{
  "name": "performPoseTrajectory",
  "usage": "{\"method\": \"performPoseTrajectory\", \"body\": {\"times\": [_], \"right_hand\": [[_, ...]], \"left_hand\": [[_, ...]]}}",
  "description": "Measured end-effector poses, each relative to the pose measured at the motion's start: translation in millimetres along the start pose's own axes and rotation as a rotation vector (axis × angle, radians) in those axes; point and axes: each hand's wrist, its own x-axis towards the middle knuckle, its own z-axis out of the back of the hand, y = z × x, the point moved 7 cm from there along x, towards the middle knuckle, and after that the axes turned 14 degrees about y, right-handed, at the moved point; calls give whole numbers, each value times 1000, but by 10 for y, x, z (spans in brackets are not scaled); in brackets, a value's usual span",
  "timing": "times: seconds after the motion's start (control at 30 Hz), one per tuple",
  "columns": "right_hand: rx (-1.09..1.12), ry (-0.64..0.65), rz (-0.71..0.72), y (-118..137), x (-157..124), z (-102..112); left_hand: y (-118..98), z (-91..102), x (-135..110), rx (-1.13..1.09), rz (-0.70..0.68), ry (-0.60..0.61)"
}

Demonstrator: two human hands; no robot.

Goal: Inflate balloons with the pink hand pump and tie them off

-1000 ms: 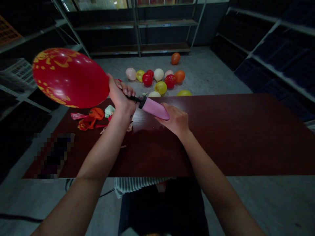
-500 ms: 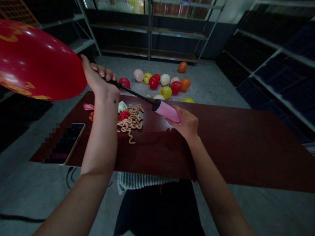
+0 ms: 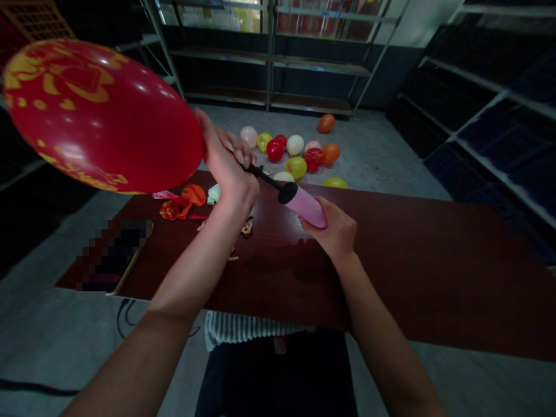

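Pink hand pump (image 3: 304, 207): left hand (image 3: 230, 162) curls fingers round far end, red balloon (image 3: 106, 124) beside thumb; right hand (image 3: 334, 230) wraps near end.

Dark, near-black cloth legwear (image 3: 247, 376) is being worn; left hand (image 3: 228, 156), right hand (image 3: 335, 229) and both tapering forearms (image 3: 186, 272) are showing bare.

Likely a storeroom: grey metal shelving rack (image 3: 270, 63) beyond dark-brown rectangular table (image 3: 412, 260), shelved dark-blue crates (image 3: 489, 136) right of it, grey concrete floor (image 3: 373, 145) below.
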Motion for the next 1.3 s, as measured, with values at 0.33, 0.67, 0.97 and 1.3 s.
{"method": "performPoseTrajectory", "body": {"times": [0.33,0.67,0.97,1.3], "right_hand": [[-13,30,-19,21,-19,-77],[-56,93,53,54,44,-223],[-38,121,95,59,14,-272],[-2,133,21,234,-103,-167]], "left_hand": [[595,-63,-284,-71,151,74],[416,389,-22,-28,151,-77],[-357,615,247,-29,57,-120],[-669,703,201,-15,-9,-157]]}}
